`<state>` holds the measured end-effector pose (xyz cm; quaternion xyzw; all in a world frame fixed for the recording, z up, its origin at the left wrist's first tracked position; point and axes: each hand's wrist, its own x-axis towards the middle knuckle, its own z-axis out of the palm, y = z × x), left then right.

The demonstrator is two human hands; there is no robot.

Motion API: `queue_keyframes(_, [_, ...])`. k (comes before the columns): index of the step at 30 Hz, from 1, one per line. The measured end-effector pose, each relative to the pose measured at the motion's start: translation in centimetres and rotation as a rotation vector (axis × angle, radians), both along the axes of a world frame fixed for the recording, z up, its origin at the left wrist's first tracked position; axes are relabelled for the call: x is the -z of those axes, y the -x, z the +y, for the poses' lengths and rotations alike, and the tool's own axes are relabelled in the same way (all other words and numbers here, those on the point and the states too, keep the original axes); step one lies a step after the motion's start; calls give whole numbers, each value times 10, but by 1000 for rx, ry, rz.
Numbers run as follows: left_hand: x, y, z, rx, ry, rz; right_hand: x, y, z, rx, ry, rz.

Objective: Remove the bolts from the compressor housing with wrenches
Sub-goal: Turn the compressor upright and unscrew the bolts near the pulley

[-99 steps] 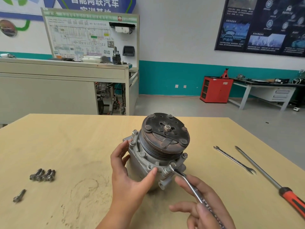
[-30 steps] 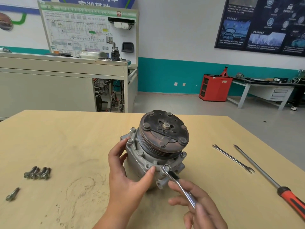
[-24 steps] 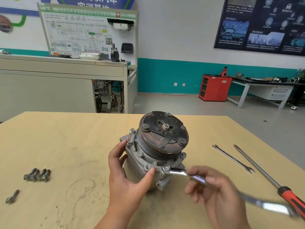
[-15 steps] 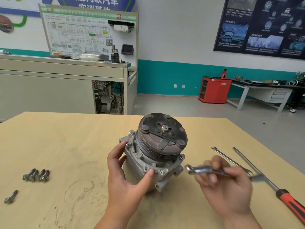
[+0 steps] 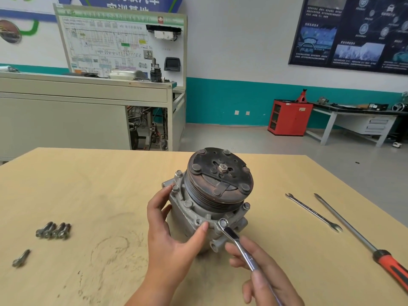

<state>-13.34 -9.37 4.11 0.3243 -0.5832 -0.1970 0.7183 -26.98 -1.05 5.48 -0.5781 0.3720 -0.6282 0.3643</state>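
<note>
Centrally on the counter (image 5: 106, 186) stands the compressor housing (image 5: 187, 219), pulley (image 5: 220, 182) uppermost, the left hand (image 5: 170, 246) with its grip clamped round the body. The right hand (image 5: 265, 277) has its grip pinched on a wrench (image 5: 239, 242), ring end seated on a front flange bolt (image 5: 223, 222). Loose bolts (image 5: 54, 230) lie far left; a second wrench (image 5: 313, 212) and a screwdriver (image 5: 353, 230) lie right.

Compressor (image 5: 218, 177) stands mid-worktop (image 5: 88, 184). Left hand (image 5: 172, 246) wraps its left and front side, thumb on the front flange. Right hand (image 5: 265, 279) lies before it, to the right, holding a ring wrench (image 5: 237, 239) whose ring end sits over a flange bolt (image 5: 223, 222) just right of the thumb. Four loose bolts (image 5: 54, 230) lie side by side far left; a single bolt (image 5: 21, 258) lies left of and nearer than them. Right of the compressor, well apart: spare wrench (image 5: 313, 212), then screwdriver (image 5: 353, 230) further right.
</note>
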Motion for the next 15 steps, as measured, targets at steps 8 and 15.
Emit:
queue_keyframes(8, [2,0,-2,0,0,4,-18,37,-33,-180,-203,-320])
queue_keyframes(15, [2,0,-1,11,-7,23,-37,62,-77,-575,-319,-401])
